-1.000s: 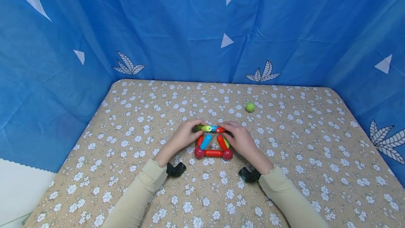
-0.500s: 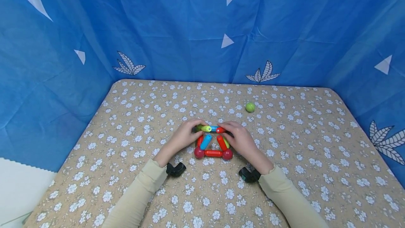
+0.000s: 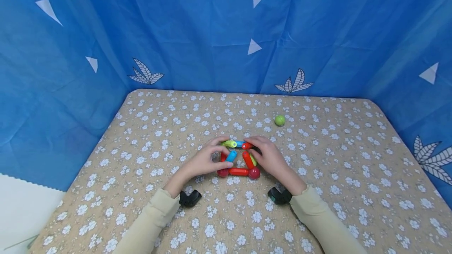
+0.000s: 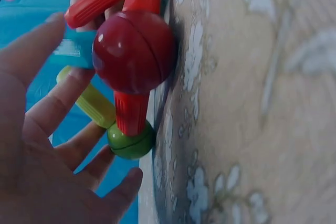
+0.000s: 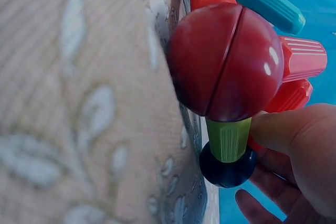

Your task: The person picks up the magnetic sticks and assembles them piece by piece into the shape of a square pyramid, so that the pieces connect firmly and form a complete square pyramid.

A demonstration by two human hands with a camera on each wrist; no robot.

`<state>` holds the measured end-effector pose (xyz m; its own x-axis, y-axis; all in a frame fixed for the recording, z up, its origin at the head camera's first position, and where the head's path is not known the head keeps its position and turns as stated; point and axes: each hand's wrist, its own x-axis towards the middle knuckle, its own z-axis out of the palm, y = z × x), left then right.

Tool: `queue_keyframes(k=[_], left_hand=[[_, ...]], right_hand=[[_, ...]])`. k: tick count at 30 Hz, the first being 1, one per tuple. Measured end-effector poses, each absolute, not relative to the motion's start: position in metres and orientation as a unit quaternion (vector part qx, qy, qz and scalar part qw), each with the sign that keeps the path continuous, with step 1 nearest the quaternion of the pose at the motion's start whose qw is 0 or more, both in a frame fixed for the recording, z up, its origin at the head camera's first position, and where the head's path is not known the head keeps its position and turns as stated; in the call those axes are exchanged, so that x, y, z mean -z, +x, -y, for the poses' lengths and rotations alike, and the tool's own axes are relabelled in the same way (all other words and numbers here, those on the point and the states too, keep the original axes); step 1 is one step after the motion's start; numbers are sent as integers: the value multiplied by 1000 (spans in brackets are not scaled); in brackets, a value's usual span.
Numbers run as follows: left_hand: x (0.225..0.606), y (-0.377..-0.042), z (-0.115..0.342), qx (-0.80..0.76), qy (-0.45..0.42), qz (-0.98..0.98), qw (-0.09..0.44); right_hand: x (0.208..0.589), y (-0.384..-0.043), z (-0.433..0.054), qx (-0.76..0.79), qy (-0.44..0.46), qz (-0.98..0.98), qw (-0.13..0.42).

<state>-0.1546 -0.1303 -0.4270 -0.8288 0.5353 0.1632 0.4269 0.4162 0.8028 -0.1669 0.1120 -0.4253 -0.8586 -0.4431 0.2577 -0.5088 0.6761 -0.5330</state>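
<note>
A frame of magnetic sticks and balls stands on the table. Its near side is a red stick [image 3: 238, 171] between two dark red balls [image 4: 134, 51]. Several sticks lean up and inward. My left hand [image 3: 201, 160] pinches the leaning blue stick [image 3: 231, 156] between thumb and forefinger. My right hand [image 3: 269, 155] grips the far right red stick [image 3: 247, 145], its thumb beside the frame. A yellow-green stick [image 3: 229, 144] rises from a green ball [image 4: 131, 141] at the far left. The dark blue ball [image 5: 227, 166] at the far right is hidden in the head view.
A loose green ball [image 3: 279, 120] lies farther back on the flowered tablecloth [image 3: 318, 148]. Blue cloth [image 3: 212, 30] hangs behind and at both sides. Black wrist devices [image 3: 190, 198] sit below both hands.
My left hand has let go of the yellow-green stick, come nearer and taken the leaning blue stick. My right hand stays at the far right red stick.
</note>
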Motion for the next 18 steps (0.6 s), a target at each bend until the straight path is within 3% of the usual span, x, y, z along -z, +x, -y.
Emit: queue_keyframes(k=[6, 13, 18], left_hand=[[426, -152, 128, -452, 283, -844, 54], [425, -152, 126, -450, 287, -844, 53], [427, -151, 127, -447, 278, -848, 58]], right_hand=[[424, -168, -113, -313, 261, 912, 43], [408, -179, -138, -419, 236, 876, -41], [408, -203, -166, -451, 124, 883, 46]])
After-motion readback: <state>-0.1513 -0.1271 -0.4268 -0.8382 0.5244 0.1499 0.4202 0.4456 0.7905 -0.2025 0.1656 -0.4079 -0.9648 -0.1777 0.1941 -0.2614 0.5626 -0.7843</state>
